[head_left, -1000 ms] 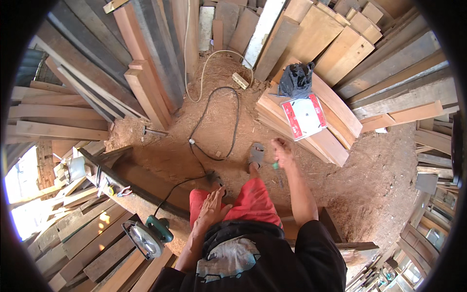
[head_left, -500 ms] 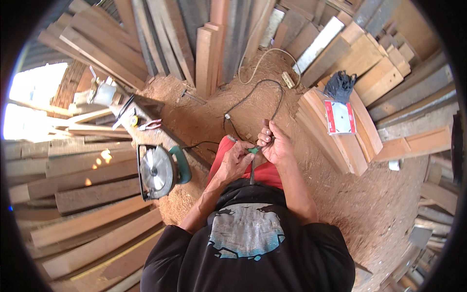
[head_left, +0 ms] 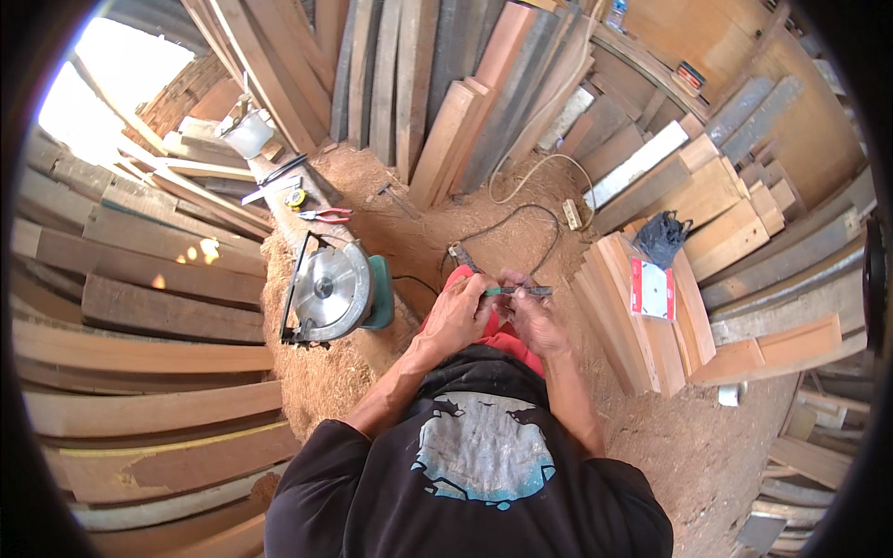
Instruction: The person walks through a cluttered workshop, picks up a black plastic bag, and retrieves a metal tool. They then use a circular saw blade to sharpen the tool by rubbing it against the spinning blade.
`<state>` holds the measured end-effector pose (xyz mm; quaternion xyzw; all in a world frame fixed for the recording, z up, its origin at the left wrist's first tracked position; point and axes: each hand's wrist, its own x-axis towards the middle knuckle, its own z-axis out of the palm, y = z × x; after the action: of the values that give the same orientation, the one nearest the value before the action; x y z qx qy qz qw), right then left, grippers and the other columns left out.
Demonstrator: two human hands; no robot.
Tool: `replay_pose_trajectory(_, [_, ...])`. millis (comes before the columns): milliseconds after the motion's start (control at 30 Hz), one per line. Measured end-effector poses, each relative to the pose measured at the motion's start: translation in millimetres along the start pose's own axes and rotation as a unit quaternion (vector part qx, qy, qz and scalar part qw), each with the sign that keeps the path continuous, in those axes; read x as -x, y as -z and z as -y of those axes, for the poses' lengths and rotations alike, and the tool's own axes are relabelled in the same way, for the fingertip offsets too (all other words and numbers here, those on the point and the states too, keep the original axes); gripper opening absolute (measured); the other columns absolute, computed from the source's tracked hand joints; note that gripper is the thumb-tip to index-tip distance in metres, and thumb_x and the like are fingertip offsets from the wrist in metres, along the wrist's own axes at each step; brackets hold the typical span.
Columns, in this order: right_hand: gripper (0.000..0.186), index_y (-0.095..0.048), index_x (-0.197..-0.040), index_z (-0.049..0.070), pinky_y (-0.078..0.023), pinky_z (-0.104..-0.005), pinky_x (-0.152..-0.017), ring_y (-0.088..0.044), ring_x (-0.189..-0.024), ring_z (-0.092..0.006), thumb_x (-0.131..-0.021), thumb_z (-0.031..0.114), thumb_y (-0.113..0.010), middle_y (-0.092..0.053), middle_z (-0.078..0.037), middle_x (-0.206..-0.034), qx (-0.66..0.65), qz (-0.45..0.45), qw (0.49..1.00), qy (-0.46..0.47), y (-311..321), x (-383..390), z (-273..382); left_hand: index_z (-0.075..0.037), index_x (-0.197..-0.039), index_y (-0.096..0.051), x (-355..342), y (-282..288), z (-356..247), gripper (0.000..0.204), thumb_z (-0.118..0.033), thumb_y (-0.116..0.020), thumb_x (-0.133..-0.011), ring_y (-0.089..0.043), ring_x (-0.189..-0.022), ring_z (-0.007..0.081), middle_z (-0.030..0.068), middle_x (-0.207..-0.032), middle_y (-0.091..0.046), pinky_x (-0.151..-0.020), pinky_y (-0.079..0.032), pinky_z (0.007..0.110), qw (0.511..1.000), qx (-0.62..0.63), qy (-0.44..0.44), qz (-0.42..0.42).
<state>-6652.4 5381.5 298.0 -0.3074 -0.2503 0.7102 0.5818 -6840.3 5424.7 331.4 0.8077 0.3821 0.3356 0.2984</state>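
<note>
In front of my lap, both hands are close together on a slim tool (head_left: pixel 496 291) with a green part and a dark end; its exact kind is too small to tell. My left hand (head_left: pixel 458 314) is closed round its green part. My right hand (head_left: pixel 537 324) is closed at the dark end, which sticks out to the right past the fingers. Left of my hands, a circular saw (head_left: pixel 327 286) with a teal body rests beside a narrow plank, its round blade facing up. Red-handled pliers (head_left: pixel 326 216) and a yellow tape measure (head_left: pixel 296 198) lie beyond it.
Timber boards (head_left: pixel 177 312) are stacked at the left; more lean upright at the back. A black cable (head_left: pixel 510 219) loops over sawdust near a socket block (head_left: pixel 571 214). On planks at the right lie a red-and-white packet (head_left: pixel 653 290) and a black plastic bag (head_left: pixel 662 238).
The tool, whose dark strip hung toward my lap, now points sideways to the right. My right hand has lowered and closed at its end. The view has shifted, with surroundings lower in the picture.
</note>
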Motion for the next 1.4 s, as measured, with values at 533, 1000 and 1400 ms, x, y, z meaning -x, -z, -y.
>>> replay_pose_trajectory(533, [0.031,-0.061,-0.121,0.001,-0.052,-0.0251,-0.058,-0.056,-0.062,-0.0068,-0.11,0.029,-0.053,-0.073,-0.013,-0.096,0.088,0.052,0.994,-0.042,-53,-21,-15,-0.003,-0.135,-0.055,73,65,-33,0.056,-0.001,-0.079,-0.084,-0.069,-0.096,0.0252,0.0153,-0.111,-0.069,-0.081,-0.058,0.035,0.943,-0.113,0.113,-0.293])
replay_pose_trajectory(1000, [0.04,-0.055,-0.138,0.002,-0.062,-0.031,-0.075,-0.074,-0.083,-0.0187,-0.111,0.029,-0.047,-0.073,-0.017,-0.113,-0.033,0.142,0.977,-0.155,-93,-32,-19,-0.005,-0.118,-0.059,65,81,37,0.018,-0.004,-0.064,-0.101,-0.075,-0.086,0.0201,0.0115,-0.102,-0.072,-0.077,-0.064,0.032,0.795,0.504,0.158,-0.298])
replay_pose_trajectory(1400, [0.037,-0.056,-0.135,-0.003,-0.063,-0.0323,-0.08,-0.075,-0.088,-0.0206,-0.109,0.024,-0.053,-0.074,-0.017,-0.111,0.096,0.135,0.98,-0.11,-121,-41,-17,-0.008,-0.099,-0.056,76,65,74,0.007,-0.01,-0.06,-0.104,-0.076,-0.08,0.0206,0.0152,-0.1,-0.074,-0.068,-0.066,0.037,0.702,0.595,0.25,-0.3])
